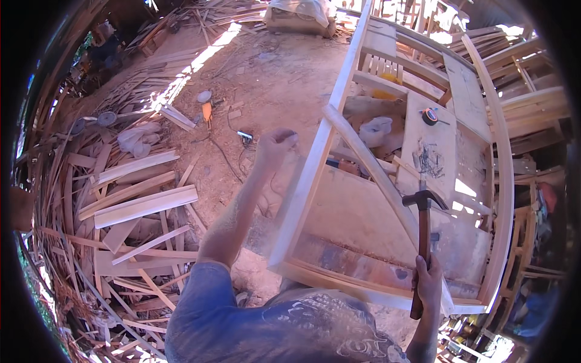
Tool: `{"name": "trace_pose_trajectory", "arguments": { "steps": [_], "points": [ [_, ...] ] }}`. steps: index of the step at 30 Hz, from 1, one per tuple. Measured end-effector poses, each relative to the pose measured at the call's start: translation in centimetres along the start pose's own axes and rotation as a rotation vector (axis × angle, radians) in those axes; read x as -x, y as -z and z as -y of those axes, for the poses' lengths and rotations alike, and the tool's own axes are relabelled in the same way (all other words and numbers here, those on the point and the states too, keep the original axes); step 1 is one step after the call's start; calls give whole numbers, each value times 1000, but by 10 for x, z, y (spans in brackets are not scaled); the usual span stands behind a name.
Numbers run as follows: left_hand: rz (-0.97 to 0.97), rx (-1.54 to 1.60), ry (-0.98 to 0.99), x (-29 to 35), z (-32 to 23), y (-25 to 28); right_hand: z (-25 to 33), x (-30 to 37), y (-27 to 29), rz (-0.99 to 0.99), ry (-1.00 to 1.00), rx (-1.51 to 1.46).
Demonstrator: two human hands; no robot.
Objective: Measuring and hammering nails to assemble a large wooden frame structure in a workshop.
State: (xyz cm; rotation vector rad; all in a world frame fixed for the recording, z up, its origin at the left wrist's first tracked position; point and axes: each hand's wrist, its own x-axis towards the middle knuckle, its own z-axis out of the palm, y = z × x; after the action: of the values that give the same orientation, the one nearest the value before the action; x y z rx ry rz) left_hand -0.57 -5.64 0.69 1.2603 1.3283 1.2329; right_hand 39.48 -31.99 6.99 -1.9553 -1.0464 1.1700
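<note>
My right hand (430,279) is wrapped round the handle of a claw hammer (423,227), its dark head up over the bench. My left hand (278,145) is raised left of a wooden frame, fingers curled together in a pinch; whatever they hold, if anything, is too small to make out. The frame's long left rail (316,154) runs away from me beside that hand. A diagonal wooden strip (375,172) crosses from this rail toward the near right. Several dark nails (430,160) lie in a heap on a board beyond the hammer.
A tape measure (430,116) and a plastic bag (375,130) lie within the frame's outline. On the dusty floor at left are an orange power tool (207,112), a power strip (244,137) with cords, and piled wood offcuts (145,206). Timber (532,109) is stacked at right.
</note>
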Motion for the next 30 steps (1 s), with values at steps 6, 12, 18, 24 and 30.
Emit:
{"name": "trace_pose_trajectory", "arguments": {
  "steps": [6, 12, 18, 24, 30],
  "points": [
    [1, -134, -225, -108, 36, -55, 33, -36, -38, 31, -12, -62],
    [125, -391, -363, -147, 52, -63, 73, -72, -62, 118, 80, -2],
    [77, -138, -312, -144, 70, -79, 122, -108, -82, 117, 144, 78],
    [97, -233, -399, -147, 65, -85, 169, -135, -95, 39, 375, 172],
    [34, -218, -435, -144, 68, -86, 213, -137, -97, -20, 476, 227]
  ]
}}
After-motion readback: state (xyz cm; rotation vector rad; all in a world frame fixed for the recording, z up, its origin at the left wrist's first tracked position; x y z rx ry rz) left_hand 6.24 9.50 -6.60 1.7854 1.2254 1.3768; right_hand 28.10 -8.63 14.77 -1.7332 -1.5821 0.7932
